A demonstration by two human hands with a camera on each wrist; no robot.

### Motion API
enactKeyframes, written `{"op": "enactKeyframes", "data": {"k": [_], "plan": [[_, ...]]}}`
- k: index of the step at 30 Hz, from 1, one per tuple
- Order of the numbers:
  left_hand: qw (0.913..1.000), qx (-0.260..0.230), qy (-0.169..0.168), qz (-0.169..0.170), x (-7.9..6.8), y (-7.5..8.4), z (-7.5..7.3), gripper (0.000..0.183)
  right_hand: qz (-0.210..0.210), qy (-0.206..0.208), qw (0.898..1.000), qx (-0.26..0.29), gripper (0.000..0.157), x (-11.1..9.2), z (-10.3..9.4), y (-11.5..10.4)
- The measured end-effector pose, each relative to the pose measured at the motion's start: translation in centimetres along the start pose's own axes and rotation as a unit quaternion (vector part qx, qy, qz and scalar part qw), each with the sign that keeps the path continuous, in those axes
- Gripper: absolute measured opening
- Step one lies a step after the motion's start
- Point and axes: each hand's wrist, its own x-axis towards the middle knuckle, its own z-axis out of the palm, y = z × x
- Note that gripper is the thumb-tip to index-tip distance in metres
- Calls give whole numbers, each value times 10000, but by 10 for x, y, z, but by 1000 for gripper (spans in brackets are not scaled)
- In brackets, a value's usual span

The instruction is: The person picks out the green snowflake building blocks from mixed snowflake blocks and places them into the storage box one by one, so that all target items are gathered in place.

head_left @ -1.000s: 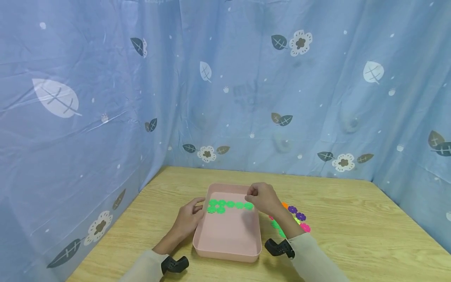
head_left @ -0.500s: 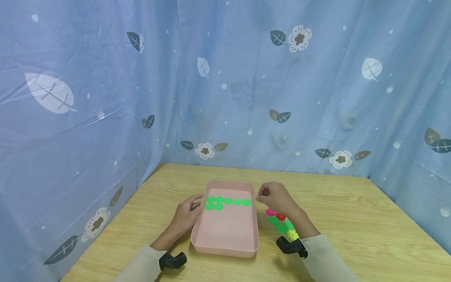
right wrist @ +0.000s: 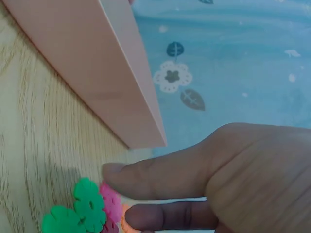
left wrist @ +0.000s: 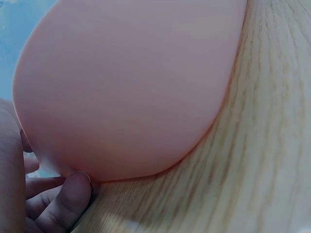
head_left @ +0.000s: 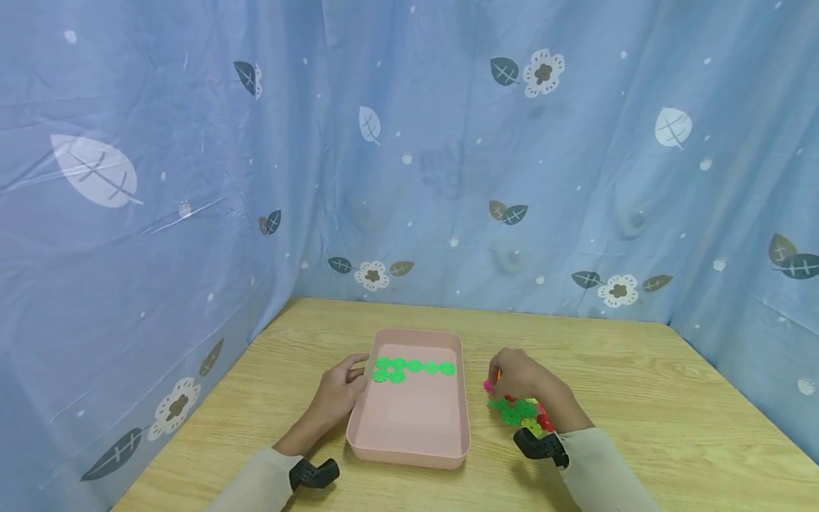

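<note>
Flat plastic flower discs here, scalloped edges with little slits cut in. Seven bright green discs (head_left: 431, 368) lie in a shallow pink tray (head_left: 409, 430) with rounded corners: five in a row, two more tucked just in front of its left end. The row runs crosswise, while the tray's long axis points away from the person across the wood-grain bench (head_left: 608, 384).

The mixed pile (head_left: 512, 416) sits on the bench right of the tray: green, yellow, red, plus a pink disc (right wrist: 112, 203) and an orange disc (right wrist: 127, 221). The right hand (head_left: 521, 373) is down at it, thumb and finger apart, no grip on anything. The left hand (head_left: 341, 391) rests loosely against the tray's left wall. A faint letter-like mark on the blue curtain (head_left: 409, 199) is too washed out to read.
</note>
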Motion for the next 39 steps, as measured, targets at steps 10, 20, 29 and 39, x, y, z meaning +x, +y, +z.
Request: {"op": "enactKeyframes", "data": {"k": [10, 20, 29, 39], "plan": [[10000, -26, 74, 57, 0, 1, 0, 43, 481, 11, 9930, -1075, 27, -1, 3, 2], [9999, -8, 106, 71, -2, 0, 1, 45, 386, 37, 9961, -794, 28, 0, 7, 10], [9995, 302, 105, 78, -4, -3, 1, 46, -390, -223, 9942, 978, 22, 2, 3, 27], [9998, 145, 159, -43, -1, 0, 0, 44, -630, -160, 9802, 1872, 7, 10, -11, 31]]}}
